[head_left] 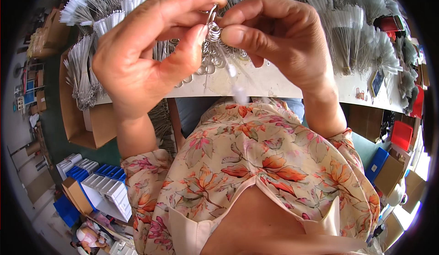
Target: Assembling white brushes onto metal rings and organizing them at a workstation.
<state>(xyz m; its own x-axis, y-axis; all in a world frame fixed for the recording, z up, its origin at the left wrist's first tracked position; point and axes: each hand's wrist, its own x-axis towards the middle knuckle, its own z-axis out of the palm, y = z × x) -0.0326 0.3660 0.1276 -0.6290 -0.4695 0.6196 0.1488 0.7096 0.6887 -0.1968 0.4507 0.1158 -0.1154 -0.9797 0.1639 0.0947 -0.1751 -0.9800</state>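
My left hand (146,49) and my right hand (274,35) are raised close to the camera, fingertips meeting. Between them they pinch a small metal wire ring with a coiled part (213,26). A thin brush with a white bristle tip (232,72) hangs down from the ring, blurred. Below the hands, on the white table (283,83), lies a small heap of loose metal rings (210,62). Bundles of thin white-tipped wire brushes (105,8) fan out across the table behind the hands.
More brush bundles (356,30) cover the right side of the table. A cardboard box (87,122) stands at the left of the table. Blue and white plastic bins (105,186) sit on the floor at lower left. Red and blue bins (402,133) stand at the right.
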